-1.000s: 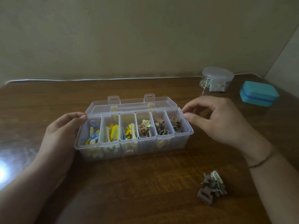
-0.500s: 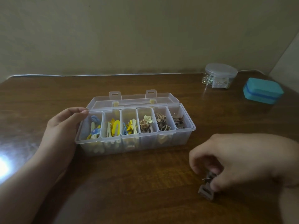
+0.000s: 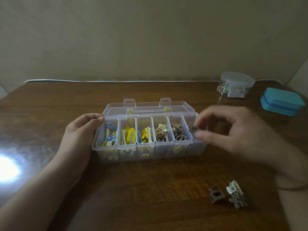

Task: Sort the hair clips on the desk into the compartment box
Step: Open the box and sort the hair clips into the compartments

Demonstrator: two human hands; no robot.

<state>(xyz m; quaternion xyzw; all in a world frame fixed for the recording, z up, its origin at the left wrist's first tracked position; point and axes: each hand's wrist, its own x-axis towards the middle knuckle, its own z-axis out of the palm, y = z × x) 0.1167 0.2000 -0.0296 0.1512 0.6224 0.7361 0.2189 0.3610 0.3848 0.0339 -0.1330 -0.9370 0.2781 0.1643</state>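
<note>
- The right hand (image 3: 233, 135) hovers over the right end of the compartment box (image 3: 148, 152), blurred; its thumb and forefinger are curled together and pinch a small dark hair clip (image 3: 193, 128) just above the rightmost compartment.
- The left hand (image 3: 80, 132) rests against the box's left end, fingers bent, the fingertips (image 3: 100, 118) touching the far-left corner of the rim.
- The box is clear plastic with six compartments in a row, and its lid (image 3: 146, 107) lies open toward the far side.
- From left to right the compartments hold blue and cream clips (image 3: 110, 135), yellow clips (image 3: 129, 135), yellow and blue clips (image 3: 145, 135), flower-shaped clips (image 3: 160, 132), brown clips (image 3: 177, 132), and dark clips mostly hidden by the right hand.
- On the table (image 3: 150, 197), near and right of the box and well apart from it, lies a small pile of loose clips (image 3: 226, 194): a brown square one beside a pale and a grey one.
- At the far right stand a round clear container (image 3: 236, 84) and a blue case (image 3: 283, 101).
</note>
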